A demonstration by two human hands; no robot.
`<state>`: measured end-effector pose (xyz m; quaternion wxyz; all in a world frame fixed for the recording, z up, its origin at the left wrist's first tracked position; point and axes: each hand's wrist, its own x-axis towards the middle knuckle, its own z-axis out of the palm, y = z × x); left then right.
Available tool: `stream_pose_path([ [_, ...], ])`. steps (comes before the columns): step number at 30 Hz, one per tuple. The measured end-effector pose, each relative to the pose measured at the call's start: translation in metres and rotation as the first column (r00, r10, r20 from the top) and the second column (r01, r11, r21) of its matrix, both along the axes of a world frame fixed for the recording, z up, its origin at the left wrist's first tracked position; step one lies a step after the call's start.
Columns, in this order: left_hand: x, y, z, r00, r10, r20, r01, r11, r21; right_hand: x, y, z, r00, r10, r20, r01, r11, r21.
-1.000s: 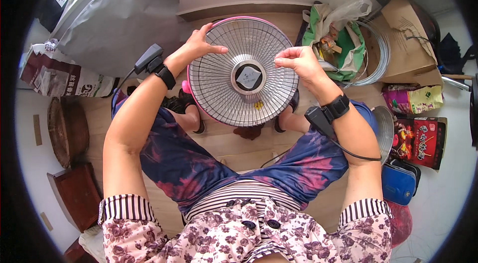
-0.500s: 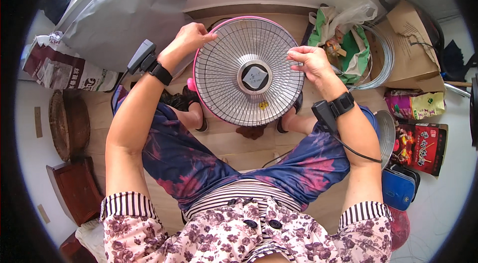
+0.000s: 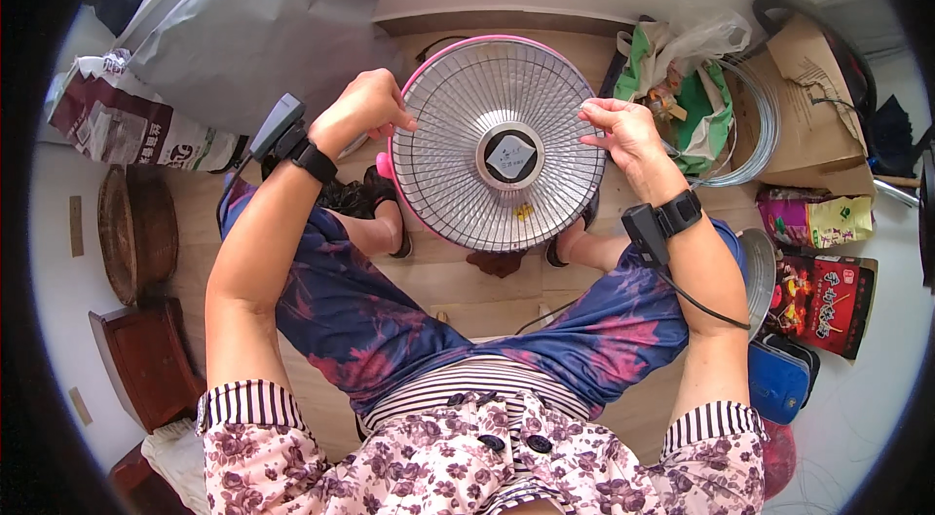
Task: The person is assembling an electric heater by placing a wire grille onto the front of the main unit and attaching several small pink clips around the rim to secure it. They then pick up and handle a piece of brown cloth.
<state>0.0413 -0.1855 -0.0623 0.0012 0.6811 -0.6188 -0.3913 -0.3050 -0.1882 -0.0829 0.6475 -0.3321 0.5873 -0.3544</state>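
Note:
A round heater (image 3: pixel 458 159) with a pink rim, a silver reflector and a dark wire grille stands between my feet, its face turned up toward me. At its left rim is my left hand (image 3: pixel 368 113), fingers curled and bent down, tips at the edge of the grille. Across from it, my right hand (image 3: pixel 628 132) has thumb and fingers drawn together at the right rim. Whatever either hand pinches is too small or hidden to make out. A pink knob (image 3: pixel 385 164) sticks out on the heater's left side.
Right of the heater lie a green and white bag (image 3: pixel 703 130), a coil of wire (image 3: pixel 765 130) and a cardboard box (image 3: pixel 813 106). Nearer are a red package (image 3: pixel 828 305) and a blue case (image 3: pixel 779 383). On the left are a grey sheet (image 3: pixel 263 38) and a round wooden piece (image 3: pixel 119 234).
The heater and both hands sit slightly farther right in view, along with the surroundings. My left fingers have dipped lower at the rim; the right hand keeps nearly the same pose.

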Motion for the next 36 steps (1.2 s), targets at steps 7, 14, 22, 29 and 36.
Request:
stream_pose_path([
  [7,0.001,-0.001,-0.001,0.998,0.038,-0.051,-0.032,0.994,0.106,0.002,-0.001,0.004,1.000,0.013,-0.002,-0.013,1.000,-0.004],
  [14,0.016,-0.004,-0.018,0.937,0.259,-0.234,-0.193,0.943,0.271,0.005,0.002,0.008,1.000,0.004,-0.004,-0.004,1.000,0.009],
  [22,0.017,0.006,-0.029,0.809,0.433,-0.398,-0.292,0.883,0.367,0.004,0.002,0.007,1.000,0.020,0.022,-0.021,1.000,0.017],
  [29,0.017,0.008,-0.024,0.795,0.434,-0.424,-0.290,0.886,0.361,0.007,0.003,0.010,0.999,0.014,0.028,-0.015,0.999,0.049],
  [36,0.015,0.008,-0.024,0.783,0.437,-0.443,-0.290,0.886,0.362,0.004,0.003,0.008,0.999,-0.001,0.053,-0.003,0.997,0.072],
])
